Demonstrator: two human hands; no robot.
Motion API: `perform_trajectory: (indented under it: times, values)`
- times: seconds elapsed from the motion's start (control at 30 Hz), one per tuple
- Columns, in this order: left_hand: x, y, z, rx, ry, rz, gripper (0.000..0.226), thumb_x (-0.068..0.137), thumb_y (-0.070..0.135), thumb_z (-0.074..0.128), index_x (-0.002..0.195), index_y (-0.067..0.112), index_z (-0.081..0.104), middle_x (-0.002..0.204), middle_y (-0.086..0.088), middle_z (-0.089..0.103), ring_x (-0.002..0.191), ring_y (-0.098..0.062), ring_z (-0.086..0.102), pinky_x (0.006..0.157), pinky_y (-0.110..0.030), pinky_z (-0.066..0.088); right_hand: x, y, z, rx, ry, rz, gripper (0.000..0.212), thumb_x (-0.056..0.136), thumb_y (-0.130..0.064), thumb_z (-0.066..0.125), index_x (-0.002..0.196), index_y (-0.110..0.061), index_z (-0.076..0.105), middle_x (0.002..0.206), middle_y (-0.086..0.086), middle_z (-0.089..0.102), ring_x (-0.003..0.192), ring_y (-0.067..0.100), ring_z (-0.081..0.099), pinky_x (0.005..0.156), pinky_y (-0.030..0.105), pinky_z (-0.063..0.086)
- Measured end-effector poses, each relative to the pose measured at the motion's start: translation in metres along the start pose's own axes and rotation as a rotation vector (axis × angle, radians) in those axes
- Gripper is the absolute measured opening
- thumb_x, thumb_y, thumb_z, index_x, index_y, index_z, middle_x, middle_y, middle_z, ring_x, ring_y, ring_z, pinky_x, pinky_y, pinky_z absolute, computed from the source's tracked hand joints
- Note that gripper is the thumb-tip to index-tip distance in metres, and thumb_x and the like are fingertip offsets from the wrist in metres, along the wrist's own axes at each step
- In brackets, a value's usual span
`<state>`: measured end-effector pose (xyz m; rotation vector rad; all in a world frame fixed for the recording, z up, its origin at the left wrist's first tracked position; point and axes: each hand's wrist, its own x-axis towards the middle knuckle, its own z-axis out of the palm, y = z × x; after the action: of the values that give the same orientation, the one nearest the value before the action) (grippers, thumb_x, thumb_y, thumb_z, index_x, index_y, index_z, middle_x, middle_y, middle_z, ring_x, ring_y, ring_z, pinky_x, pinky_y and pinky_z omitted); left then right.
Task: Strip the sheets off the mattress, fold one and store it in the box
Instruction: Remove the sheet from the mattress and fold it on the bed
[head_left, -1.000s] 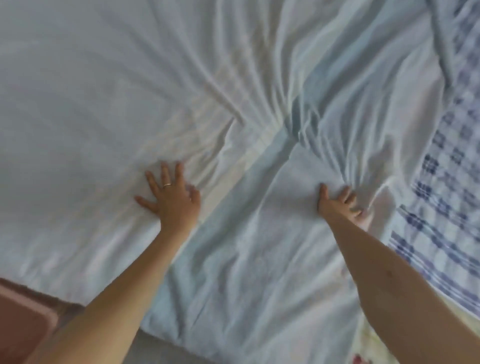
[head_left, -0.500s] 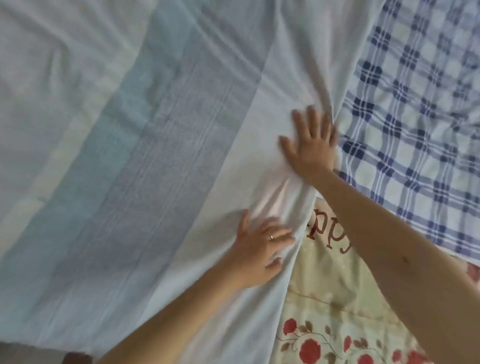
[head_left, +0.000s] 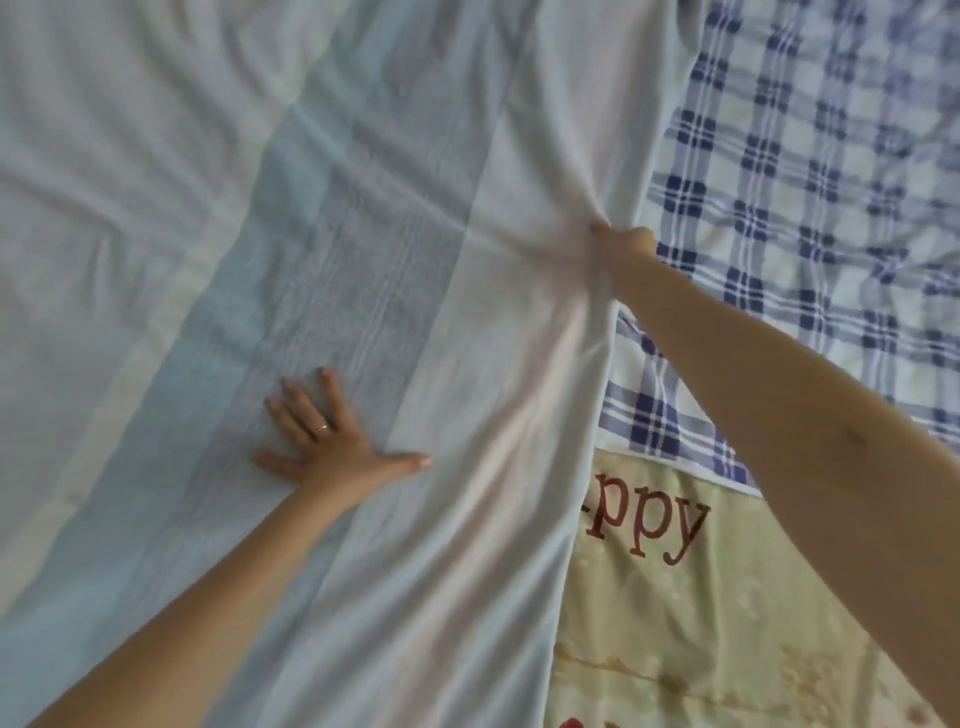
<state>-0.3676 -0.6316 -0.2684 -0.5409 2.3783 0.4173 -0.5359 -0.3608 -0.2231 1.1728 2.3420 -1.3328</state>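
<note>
Red "ppy" lettering (head_left: 649, 525) marks the yellow quilt (head_left: 701, 634). Overlying it, the pale striped sheet (head_left: 493, 364) is clenched at its edge by the right grip (head_left: 621, 249), flat earlier. The left grip (head_left: 332, 441) has shifted left, pressing open-palmed.

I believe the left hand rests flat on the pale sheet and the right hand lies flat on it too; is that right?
Not quite. The left hand does rest flat on the pale sheet, but the right hand grips a bunched fold at the sheet's edge, fingers curled, as the head view shows.
</note>
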Motion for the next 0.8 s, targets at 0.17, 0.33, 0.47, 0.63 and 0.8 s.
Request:
perform_trajectory:
  times: [0.17, 0.33, 0.47, 0.63, 0.8]
  values:
    - [0.016, 0.035, -0.007, -0.179, 0.058, -0.133, 0.153, 0.040, 0.072, 0.076, 0.144, 0.027, -0.026, 0.151, -0.011, -0.032, 0.140, -0.028, -0.027, 0.103, -0.070, -0.002, 0.033, -0.008, -0.011, -0.059, 0.005, -0.044, 0.053, 0.098, -0.041, 0.041, 0.133, -0.001, 0.045, 0.120, 0.014, 0.055, 0.104, 0.028, 0.054, 0.077, 0.032, 0.041]
    - [0.048, 0.076, -0.034, -0.319, 0.065, -0.187, 0.158, 0.030, 0.073, 0.075, 0.146, 0.026, -0.021, 0.151, -0.017, -0.028, 0.140, -0.029, -0.026, 0.106, -0.068, -0.004, 0.069, 0.028, -0.030, -0.053, 0.110, 0.014, 0.047, 0.099, -0.036, 0.041, 0.130, -0.001, 0.047, 0.116, 0.011, 0.057, 0.101, 0.027, 0.055, 0.076, 0.031, 0.040]
    - [0.059, 0.099, -0.042, -0.313, -0.003, -0.256, 0.167, 0.025, 0.069, 0.081, 0.142, 0.024, -0.031, 0.146, -0.017, -0.039, 0.136, -0.032, -0.033, 0.107, -0.065, -0.010, 0.073, 0.023, -0.024, 0.250, 0.090, 0.109, 0.041, 0.093, -0.026, 0.051, 0.128, -0.005, 0.047, 0.096, 0.004, 0.055, 0.085, 0.021, 0.052, 0.073, 0.031, 0.044]
    - [0.057, 0.103, -0.047, -0.262, -0.044, -0.303, 0.171, 0.022, 0.069, 0.081, 0.139, 0.024, -0.035, 0.144, -0.016, -0.041, 0.135, -0.034, -0.034, 0.106, -0.064, -0.012, 0.068, -0.005, -0.043, 0.547, -0.387, 0.205, 0.016, 0.086, -0.015, 0.064, 0.101, -0.012, 0.064, 0.078, 0.005, 0.072, 0.070, 0.020, 0.069, 0.056, 0.031, 0.057]
    - [0.055, 0.109, -0.054, -0.242, -0.066, -0.316, 0.168, 0.027, 0.069, 0.082, 0.140, 0.024, -0.034, 0.145, -0.017, -0.040, 0.136, -0.035, -0.032, 0.107, -0.064, -0.010, 0.058, -0.017, -0.024, 0.468, -0.524, 0.192, 0.011, 0.083, -0.012, 0.065, 0.094, -0.009, 0.064, 0.072, 0.005, 0.070, 0.062, 0.019, 0.067, 0.056, 0.028, 0.056]
